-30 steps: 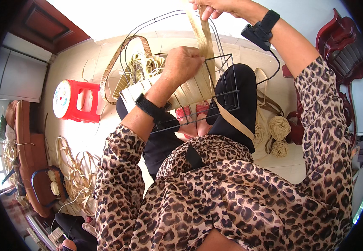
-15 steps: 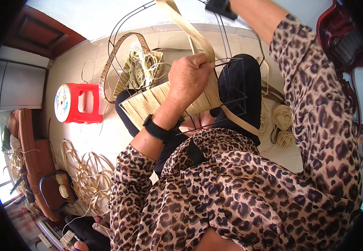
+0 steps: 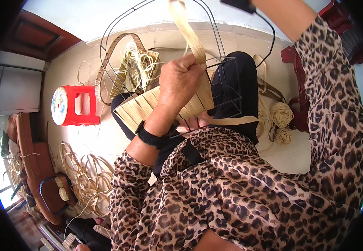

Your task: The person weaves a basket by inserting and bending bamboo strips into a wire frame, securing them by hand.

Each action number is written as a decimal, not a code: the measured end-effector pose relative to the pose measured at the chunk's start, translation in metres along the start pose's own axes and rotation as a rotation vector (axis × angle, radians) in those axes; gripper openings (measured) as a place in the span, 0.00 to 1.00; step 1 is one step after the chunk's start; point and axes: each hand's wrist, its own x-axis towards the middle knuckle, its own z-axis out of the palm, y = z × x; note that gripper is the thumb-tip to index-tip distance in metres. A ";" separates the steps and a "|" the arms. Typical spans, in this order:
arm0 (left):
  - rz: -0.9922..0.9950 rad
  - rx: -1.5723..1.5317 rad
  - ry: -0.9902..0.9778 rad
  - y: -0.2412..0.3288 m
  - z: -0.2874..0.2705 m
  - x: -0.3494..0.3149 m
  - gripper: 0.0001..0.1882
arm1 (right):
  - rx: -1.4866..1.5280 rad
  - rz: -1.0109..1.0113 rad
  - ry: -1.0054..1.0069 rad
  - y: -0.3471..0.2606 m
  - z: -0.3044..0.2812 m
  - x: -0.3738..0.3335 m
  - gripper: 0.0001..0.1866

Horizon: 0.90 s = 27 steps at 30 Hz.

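**Left hand pinches strip at basket's far edge**

Between the knees (image 3: 234, 79) sits a partly wrapped wire basket (image 3: 198, 102). The nearer left hand (image 3: 179, 81) is closed, pinching a flat fibre strip (image 3: 190, 35) whose long axis runs far and slightly left, out of view. The right hand is beyond view; its grip cannot be told.

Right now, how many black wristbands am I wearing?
2: one wristband just behind your left hand; a second wristband on your right forearm, partly cut off by the top edge.
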 end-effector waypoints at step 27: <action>0.215 -0.085 0.365 0.013 -0.064 -0.064 0.02 | 0.965 0.584 0.489 -0.154 0.108 -0.128 0.21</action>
